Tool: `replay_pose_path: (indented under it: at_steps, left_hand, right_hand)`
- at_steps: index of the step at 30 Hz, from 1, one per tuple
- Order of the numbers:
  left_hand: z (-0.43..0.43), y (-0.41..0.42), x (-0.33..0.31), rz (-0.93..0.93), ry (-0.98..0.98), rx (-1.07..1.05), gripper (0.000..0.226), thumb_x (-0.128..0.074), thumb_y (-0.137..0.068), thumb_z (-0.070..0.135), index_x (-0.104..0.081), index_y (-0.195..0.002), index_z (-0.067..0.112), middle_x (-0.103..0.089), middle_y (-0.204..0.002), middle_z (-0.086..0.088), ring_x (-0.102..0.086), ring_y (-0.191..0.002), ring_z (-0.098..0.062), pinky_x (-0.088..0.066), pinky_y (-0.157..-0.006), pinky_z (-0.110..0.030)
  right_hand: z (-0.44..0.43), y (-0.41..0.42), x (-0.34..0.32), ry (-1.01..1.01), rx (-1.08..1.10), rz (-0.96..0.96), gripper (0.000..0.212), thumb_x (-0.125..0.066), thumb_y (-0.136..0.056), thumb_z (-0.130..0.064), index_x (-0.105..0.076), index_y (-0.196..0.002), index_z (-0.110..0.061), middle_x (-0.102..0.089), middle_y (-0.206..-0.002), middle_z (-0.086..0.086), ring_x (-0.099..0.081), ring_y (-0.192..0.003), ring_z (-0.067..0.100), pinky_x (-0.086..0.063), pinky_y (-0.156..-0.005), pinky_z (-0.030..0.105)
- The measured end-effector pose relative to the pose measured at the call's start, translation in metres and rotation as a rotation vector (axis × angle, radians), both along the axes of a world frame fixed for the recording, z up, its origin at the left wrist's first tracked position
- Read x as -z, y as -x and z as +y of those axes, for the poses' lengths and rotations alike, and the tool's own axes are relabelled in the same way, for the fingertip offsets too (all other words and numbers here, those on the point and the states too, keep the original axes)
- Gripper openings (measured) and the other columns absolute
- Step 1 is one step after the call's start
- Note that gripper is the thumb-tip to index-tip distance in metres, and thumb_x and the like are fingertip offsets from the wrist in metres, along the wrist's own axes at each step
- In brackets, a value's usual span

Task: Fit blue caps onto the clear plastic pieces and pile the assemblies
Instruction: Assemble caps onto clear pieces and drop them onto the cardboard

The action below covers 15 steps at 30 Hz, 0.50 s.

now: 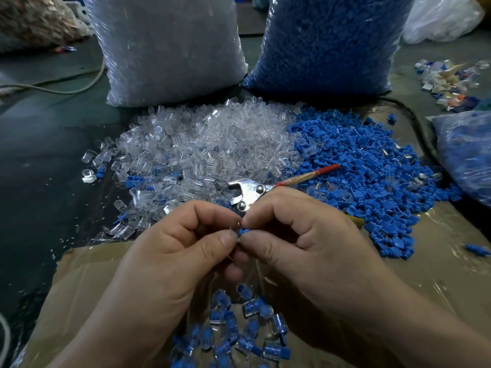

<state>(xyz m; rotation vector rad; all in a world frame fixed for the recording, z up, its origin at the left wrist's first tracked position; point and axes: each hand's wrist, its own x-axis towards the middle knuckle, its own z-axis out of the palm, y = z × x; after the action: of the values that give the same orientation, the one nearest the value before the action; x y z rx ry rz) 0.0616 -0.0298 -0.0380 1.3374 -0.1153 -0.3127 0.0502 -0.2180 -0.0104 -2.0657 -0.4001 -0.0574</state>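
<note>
Blue cap, pinched in your right hand, lies just right of the clear piece (barely visible) your left hand pinches at mid-frame.

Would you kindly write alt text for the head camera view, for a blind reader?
A person's left hand and right hand pinch a small blue plastic cap between them. Behind lie a heap of clear plastic pieces, a heap of blue plastic caps and silver metal pliers; capped assemblies lie on brown cardboard below.
</note>
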Motion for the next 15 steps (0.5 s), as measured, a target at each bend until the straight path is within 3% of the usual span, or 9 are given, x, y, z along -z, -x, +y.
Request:
replay_pose_path:
  at_steps: [4,7,11,15]
  left_hand:
    - [0.0003,0.0013,-0.0009,-0.132,-0.212,-0.073,0.032,-0.076,-0.059,0.045,-0.075,-0.088,0.030,-0.071,-0.072,-0.004,-0.065,-0.062,-0.015,-0.055,-0.057,-0.027]
    - [-0.0008,0.0025,-0.0015,-0.191,-0.318,-0.067,0.033,-0.070,-0.060,0.047,-0.073,-0.091,0.036,-0.068,-0.070,0.000,-0.060,-0.059,-0.017,-0.052,-0.057,-0.041]
    - [-0.0041,0.0051,-0.0022,-0.187,-0.307,-0.032,0.034,-0.075,-0.059,0.039,-0.073,-0.093,0.036,-0.070,-0.076,-0.001,-0.065,-0.064,-0.019,-0.056,-0.058,-0.031]
    - [-0.0053,0.0018,0.0017,-0.218,-0.352,-0.124,0.022,-0.074,-0.068,0.026,-0.073,-0.087,0.034,-0.072,-0.074,-0.003,-0.069,-0.065,-0.021,-0.059,-0.061,-0.038]
  right_hand:
    - [0.0019,0.0007,0.0014,0.080,0.023,-0.065,0.003,-0.068,-0.089,-0.027,-0.065,-0.090,-0.026,-0.061,-0.087,-0.015,-0.059,-0.087,0.005,-0.047,-0.072,0.024]
    - [0.0033,0.0019,0.0024,0.221,0.035,-0.146,0.008,-0.058,-0.092,-0.035,-0.062,-0.094,-0.028,-0.060,-0.087,-0.015,-0.057,-0.085,0.004,-0.044,-0.071,0.024]
    - [0.0045,0.0034,-0.0002,0.377,0.048,-0.226,0.025,-0.042,-0.096,-0.038,-0.063,-0.101,-0.025,-0.060,-0.093,-0.012,-0.056,-0.081,0.009,-0.046,-0.065,0.030]
    - [0.0052,0.0043,-0.0004,0.462,-0.023,-0.321,0.023,-0.049,-0.096,-0.027,-0.066,-0.108,-0.018,-0.065,-0.101,-0.003,-0.060,-0.088,0.018,-0.052,-0.068,0.038]
